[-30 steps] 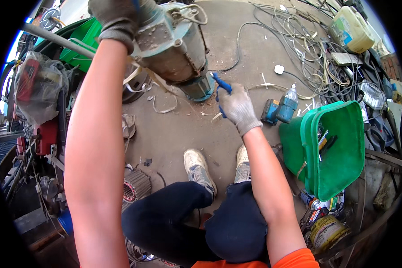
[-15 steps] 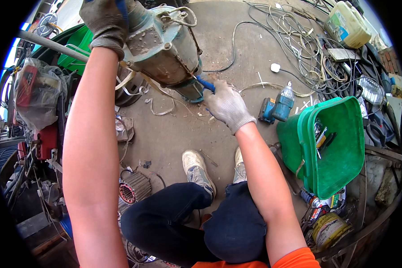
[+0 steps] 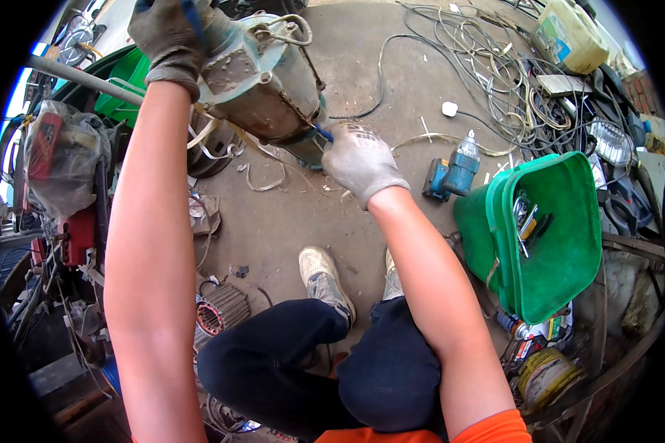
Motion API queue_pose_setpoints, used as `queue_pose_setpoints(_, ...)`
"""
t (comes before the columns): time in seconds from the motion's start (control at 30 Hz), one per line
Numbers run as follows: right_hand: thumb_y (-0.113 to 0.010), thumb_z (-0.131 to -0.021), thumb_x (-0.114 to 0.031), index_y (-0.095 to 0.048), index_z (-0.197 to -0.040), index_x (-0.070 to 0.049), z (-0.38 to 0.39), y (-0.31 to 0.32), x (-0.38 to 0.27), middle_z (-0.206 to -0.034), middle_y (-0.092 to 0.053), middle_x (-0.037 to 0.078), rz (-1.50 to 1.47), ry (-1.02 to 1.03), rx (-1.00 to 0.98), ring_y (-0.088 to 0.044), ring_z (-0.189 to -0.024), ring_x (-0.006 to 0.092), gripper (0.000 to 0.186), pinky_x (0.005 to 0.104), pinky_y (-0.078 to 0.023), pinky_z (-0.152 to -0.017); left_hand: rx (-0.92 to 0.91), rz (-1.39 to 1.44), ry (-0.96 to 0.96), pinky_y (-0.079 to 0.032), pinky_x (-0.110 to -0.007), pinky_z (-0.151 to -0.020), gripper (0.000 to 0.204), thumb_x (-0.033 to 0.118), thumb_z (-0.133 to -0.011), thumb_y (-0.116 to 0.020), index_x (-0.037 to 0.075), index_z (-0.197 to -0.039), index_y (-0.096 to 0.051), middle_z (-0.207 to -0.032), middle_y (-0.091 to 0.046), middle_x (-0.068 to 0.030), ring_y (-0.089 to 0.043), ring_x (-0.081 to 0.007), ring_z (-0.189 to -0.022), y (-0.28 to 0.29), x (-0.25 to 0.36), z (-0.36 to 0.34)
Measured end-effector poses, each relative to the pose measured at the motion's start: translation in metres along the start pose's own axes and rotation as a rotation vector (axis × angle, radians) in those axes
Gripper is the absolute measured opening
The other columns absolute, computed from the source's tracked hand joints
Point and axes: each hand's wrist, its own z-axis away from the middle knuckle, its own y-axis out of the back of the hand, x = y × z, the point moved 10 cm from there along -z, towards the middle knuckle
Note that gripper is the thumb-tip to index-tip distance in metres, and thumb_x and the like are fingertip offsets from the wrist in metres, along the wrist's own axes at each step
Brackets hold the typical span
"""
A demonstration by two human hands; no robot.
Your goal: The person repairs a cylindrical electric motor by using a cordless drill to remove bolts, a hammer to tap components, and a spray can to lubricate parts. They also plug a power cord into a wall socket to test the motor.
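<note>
A large, dirty grey-green pump (image 3: 262, 81) with a metal casing lies tilted on the floor at the top of the view. My gloved left hand (image 3: 168, 46) is closed round its upper left end, where a bit of blue shows; its fingertips are partly hidden. At the pump's lower right side, my gloved right hand (image 3: 360, 164) grips a blue-handled screwdriver (image 3: 324, 133). Most of the handle is inside the fist. The thin metal shaft points up and left, at the seam along the casing.
A blue cordless drill (image 3: 459, 170) stands right of my right hand, beside a green bucket (image 3: 488, 229) holding several tools. Tangled cables (image 3: 488, 66) and a plastic jerrycan (image 3: 569, 37) lie far right. Left are a plastic-wrapped machine (image 3: 63, 162) and a motor stator (image 3: 222, 310).
My right hand has turned and shifted slightly left and down, covering more of the blue handle. The left hand keeps its hold; the whole view has shifted a little.
</note>
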Motion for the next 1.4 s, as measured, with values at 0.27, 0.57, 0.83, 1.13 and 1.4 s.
queue_pose_setpoints(0.27, -0.047, -0.085, -0.017, -0.069, -0.109, -0.003, -0.02, 0.016, -0.005, -0.111, -0.067, 0.023, 0.067, 0.09, -0.127, -0.066, -0.106, 0.0359, 0.036, 0.0437, -0.051, -0.093, -0.047, -0.112, -0.018, -0.056, -0.035, -0.062, 0.022, 0.013, -0.083, -0.075, 0.0, -0.096, -0.063, -0.08, -0.062, -0.0072, -0.066, -0.0203, -0.07, -0.005, 0.005, 0.004)
queue_pose_setpoints(0.57, -0.052, -0.082, -0.018, -0.068, -0.103, 0.002, -0.031, 0.01, 0.001, -0.083, -0.07, 0.025, -0.006, 0.127, -0.219, -0.071, -0.074, 0.0336, 0.034, 0.0413, -0.054, -0.064, -0.016, -0.159, -0.036, -0.057, -0.035, -0.063, 0.019, 0.015, -0.088, -0.072, -0.001, -0.093, -0.063, -0.082, -0.064, -0.0099, -0.067, -0.0216, -0.07, 0.001, 0.005, 0.002)
queue_pose_setpoints(0.83, -0.052, -0.079, -0.017, -0.069, -0.104, 0.004, -0.022, 0.021, -0.001, -0.107, -0.066, 0.028, -0.043, 0.029, -0.292, -0.066, -0.105, 0.0383, 0.036, 0.0422, -0.051, -0.092, 0.008, -0.11, 0.025, -0.057, -0.035, -0.062, 0.024, 0.019, -0.086, -0.075, 0.0, -0.093, -0.062, -0.079, -0.063, -0.0086, -0.067, -0.021, -0.069, -0.001, 0.004, 0.008)
queue_pose_setpoints(1.13, -0.046, -0.077, -0.006, -0.064, -0.079, 0.006, -0.029, 0.036, -0.033, -0.067, -0.063, 0.016, 0.055, 0.097, -0.474, -0.062, -0.053, 0.0239, 0.022, 0.0384, -0.047, -0.042, 0.034, -0.065, 0.029, -0.058, -0.036, -0.066, 0.023, 0.017, -0.087, -0.072, -0.001, -0.098, -0.065, -0.08, -0.064, -0.0093, -0.068, -0.0217, -0.072, 0.007, -0.001, 0.003)
queue_pose_setpoints(1.4, -0.053, -0.082, -0.015, -0.072, -0.108, -0.003, -0.041, 0.025, -0.041, -0.113, -0.068, 0.02, 0.406, 0.258, -0.414, -0.068, -0.102, 0.0326, 0.034, 0.0395, -0.054, -0.084, -0.013, -0.107, -0.035, -0.059, -0.038, -0.068, 0.023, 0.013, -0.09, -0.067, 0.0, -0.109, -0.065, -0.087, -0.064, -0.0104, -0.068, -0.0234, -0.077, 0.009, -0.003, -0.001)
